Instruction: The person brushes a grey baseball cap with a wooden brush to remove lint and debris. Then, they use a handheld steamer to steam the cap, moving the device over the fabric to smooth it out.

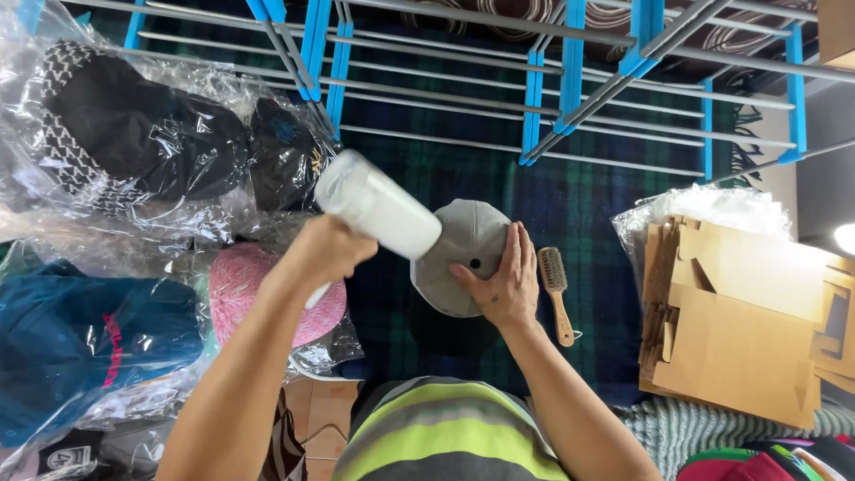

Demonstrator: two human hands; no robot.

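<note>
Overhanging plaid blanket [588,223], drying rack [570,62]

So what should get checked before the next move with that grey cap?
1. Right hand steadies the light grey fabric cap: ok, palm and fingers lie on its crown.
2. Left hand has a firm grip on the white plastic handheld appliance: ok.
3. Appliance nozzle aimed at the cap: ok, it reaches the crown's edge.
4. Appliance switched on: cannot tell.
5. Wooden-handled bristle brush within reach: ok, beside the right hand on the dark plaid cloth.
</note>
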